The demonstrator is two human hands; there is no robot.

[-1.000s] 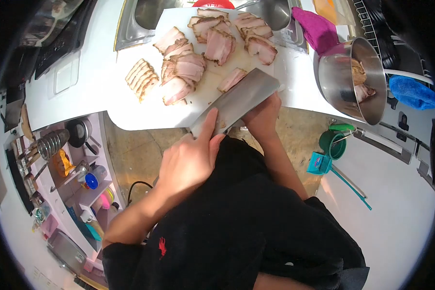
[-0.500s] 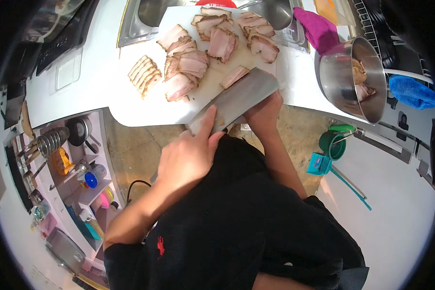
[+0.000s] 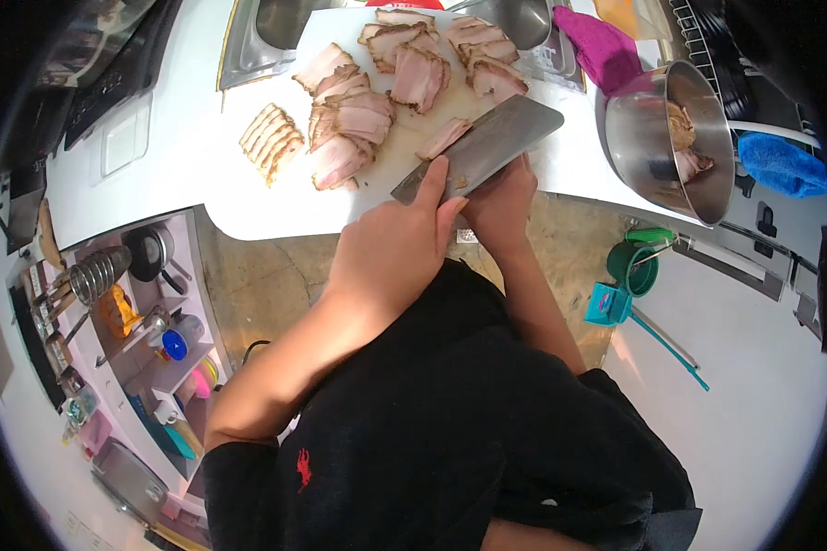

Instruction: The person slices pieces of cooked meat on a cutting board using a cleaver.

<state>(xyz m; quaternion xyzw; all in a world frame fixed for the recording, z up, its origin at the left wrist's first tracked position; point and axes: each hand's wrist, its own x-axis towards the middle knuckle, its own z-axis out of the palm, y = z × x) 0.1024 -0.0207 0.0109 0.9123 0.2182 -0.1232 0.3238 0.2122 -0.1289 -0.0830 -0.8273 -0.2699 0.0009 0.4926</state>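
My left hand point(image 3: 390, 243) is closed on a cleaver point(image 3: 501, 142), its index finger stretched along the broad blade; the handle is hidden in the grip. The blade slants up to the right over the near edge of a white cutting board point(image 3: 276, 216). A single slice of pork belly point(image 3: 444, 138) lies against the blade's far side. Close under the blade, my right hand point(image 3: 501, 207) is curled, its fingertips and whatever they hold covered by the steel. Farther back on the board lie overlapping pork slices point(image 3: 354, 119) in several piles, with a neat row of thin slices point(image 3: 271, 142) at left.
Behind the board is a steel sink point(image 3: 239, 64). A steel pot point(image 3: 639, 138) with meat pieces inside stands right, beside a purple cloth point(image 3: 602, 50) and a blue cloth point(image 3: 781, 165). Below left are shelves point(image 3: 170, 367) of kitchenware; a teal dustpan point(image 3: 606, 305) is below right.
My left hand and the cleaver have moved forward and to the right, so the blade's tip now reaches past the right hand. My right hand stays in nearly the same place.
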